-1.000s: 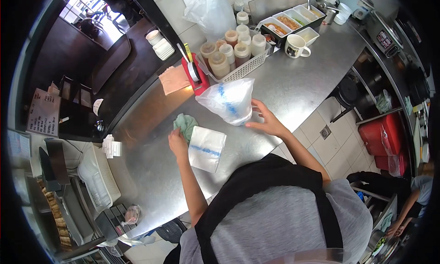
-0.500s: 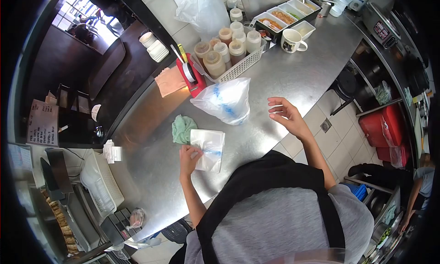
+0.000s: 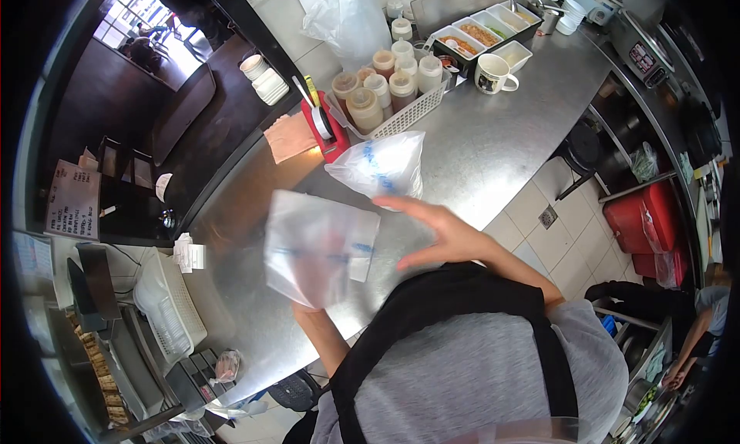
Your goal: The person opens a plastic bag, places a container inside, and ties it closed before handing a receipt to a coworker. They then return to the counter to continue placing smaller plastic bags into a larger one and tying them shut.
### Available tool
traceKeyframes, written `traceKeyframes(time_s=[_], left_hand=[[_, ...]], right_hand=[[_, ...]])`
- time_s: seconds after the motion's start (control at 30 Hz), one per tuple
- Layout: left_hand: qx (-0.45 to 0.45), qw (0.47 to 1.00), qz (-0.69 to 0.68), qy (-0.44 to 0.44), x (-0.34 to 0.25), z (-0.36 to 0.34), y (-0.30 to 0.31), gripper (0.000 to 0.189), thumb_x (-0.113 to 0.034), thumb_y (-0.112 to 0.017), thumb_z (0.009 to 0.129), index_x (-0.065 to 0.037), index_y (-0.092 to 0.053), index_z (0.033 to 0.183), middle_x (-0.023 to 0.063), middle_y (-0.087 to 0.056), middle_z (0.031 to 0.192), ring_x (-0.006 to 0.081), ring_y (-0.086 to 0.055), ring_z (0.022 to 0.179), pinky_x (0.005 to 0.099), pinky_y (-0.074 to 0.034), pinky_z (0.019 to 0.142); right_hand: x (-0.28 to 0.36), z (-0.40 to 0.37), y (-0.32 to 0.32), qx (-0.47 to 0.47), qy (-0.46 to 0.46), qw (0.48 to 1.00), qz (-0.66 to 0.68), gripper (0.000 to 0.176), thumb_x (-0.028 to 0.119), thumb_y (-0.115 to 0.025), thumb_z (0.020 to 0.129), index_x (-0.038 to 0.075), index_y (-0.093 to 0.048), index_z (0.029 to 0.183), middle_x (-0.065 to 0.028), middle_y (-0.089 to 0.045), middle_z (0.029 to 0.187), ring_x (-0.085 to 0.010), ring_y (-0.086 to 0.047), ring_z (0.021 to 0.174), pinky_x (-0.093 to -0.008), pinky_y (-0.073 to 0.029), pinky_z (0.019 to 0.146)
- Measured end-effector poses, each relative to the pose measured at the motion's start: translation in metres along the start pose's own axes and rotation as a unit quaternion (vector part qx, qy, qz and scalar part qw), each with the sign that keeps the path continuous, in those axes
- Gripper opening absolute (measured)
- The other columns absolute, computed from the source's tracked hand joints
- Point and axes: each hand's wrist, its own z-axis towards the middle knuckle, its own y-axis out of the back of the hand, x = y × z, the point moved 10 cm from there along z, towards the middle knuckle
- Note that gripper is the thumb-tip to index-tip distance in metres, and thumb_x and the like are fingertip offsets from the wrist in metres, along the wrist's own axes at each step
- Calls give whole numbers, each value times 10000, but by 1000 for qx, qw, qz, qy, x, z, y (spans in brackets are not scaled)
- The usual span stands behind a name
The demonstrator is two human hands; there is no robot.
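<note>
A translucent white plastic bag [image 3: 289, 232] with blue print is raised over the counter, smeared by motion. My left hand [image 3: 314, 274] holds it, showing faintly through the film; its fingers are blurred. Behind the bag, the right part of a flat stack of plastic bags [image 3: 362, 251] still shows on the counter. My right hand [image 3: 441, 232] is in the air to the right of the stack, thumb and fingers spread, holding nothing. Just beyond its fingertips stands a filled white plastic bag [image 3: 385, 163] with blue print.
Along the back of the steel counter [image 3: 501, 136] stand a red tape dispenser [image 3: 327, 128], a basket of squeeze bottles [image 3: 408, 119], a mug [image 3: 493, 74] and a tray of food containers [image 3: 478, 31]. A pink cloth [image 3: 289, 138] lies at the left. Another person's arm [image 3: 688, 344] shows at far right.
My left hand has lifted a plastic bag off the stack, and it now covers the green cloth from view. My right hand has come leftward and down toward it.
</note>
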Motion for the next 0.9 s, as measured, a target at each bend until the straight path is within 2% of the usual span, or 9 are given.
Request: traceKeyframes(time_s=[0.17, 0.27, 0.3, 0.4, 0.5, 0.6, 0.7, 0.8, 0.9], left_hand=[[124, 958, 248, 74, 52, -24, -42, 594, -424, -398, 927, -11, -278, 1336, 110, -477, 1218, 227, -488, 1083, 335, -405, 904], [145, 986, -42, 72, 48, -19, -60, 579, -419, -388, 932, 13, -332, 1313, 115, -506, 1209, 199, -494, 1087, 327, -382, 933], [141, 985, -86, 55, 31, -23, -88, 457, -261, -486, 917, 16, -406, 1271, 122, -513, 1217, 172, -520, 1061, 297, -417, 887], [70, 985, 157, -35, 22, -21, -80, 377, -106, -599, 841, 23, -505, 1182, 127, -574, 1127, 151, -576, 938, 278, -462, 799], [-5, 947, 318, -46, 34, -12, -55, 340, -16, -676, 752, 28, -573, 1073, 104, -621, 1006, 140, -595, 821, 263, -475, 709], [-78, 957, 272, -63, 33, -13, -47, 254, -11, -684, 741, 29, -609, 981, 68, -637, 902, 108, -581, 757, 244, -458, 661], [-86, 946, 274, -151, 17, -15, -65, 211, 4, -680, 741, 20, -595, 934, 32, -615, 836, 79, -553, 720, 215, -426, 612], [-76, 944, 256, -192, 14, -16, -48, 134, -45, -644, 793, -2, -576, 901, 12, -589, 791, 62, -512, 675, 212, -403, 587], [-191, 939, 229, -170, 6, -25, -23, 85, -100, -583, 854, -23, -556, 876, 10, -569, 783, 54, -477, 666, 213, -390, 600]], right_hand=[[-29, 7, -16, -23, -64, 997, 35, 348, 134, -696, 758, -8, -579, 1053, -82, -631, 967, -147, -577, 898, -279, -445, 803], [-50, 3, -2, -83, -92, 989, 85, 275, 137, -660, 797, -16, -593, 1015, -65, -644, 865, -100, -571, 768, -251, -462, 698], [-53, 0, 6, -112, -94, 985, 94, 250, 127, -645, 810, -19, -595, 1007, -53, -645, 829, -86, -564, 728, -243, -463, 666], [-69, -10, 13, -125, -167, 974, 87, 214, 105, -624, 828, -16, -602, 1003, -29, -638, 805, -67, -550, 697, -234, -455, 645], [-81, -17, 13, -149, -184, 961, 145, 170, 89, -643, 811, -4, -615, 951, -12, -619, 812, -61, -543, 717, -220, -443, 651], [-56, -12, 19, -151, -115, 976, 104, 117, 92, -662, 796, 9, -600, 851, 0, -600, 768, -53, -538, 708, -199, -425, 632], [-71, -18, 17, -105, -127, 983, 83, 107, 75, -667, 785, 31, -570, 797, 9, -587, 751, -46, -532, 715, -194, -416, 654], [-82, -26, 39, -170, -156, 970, 80, 114, 80, -670, 784, 38, -564, 779, 7, -598, 751, -46, -536, 722, -202, -426, 664], [-90, -41, 78, -302, -150, 921, 196, 65, 12, -584, 764, 52, -535, 752, -22, -619, 797, -86, -573, 736, -222, -440, 678]])
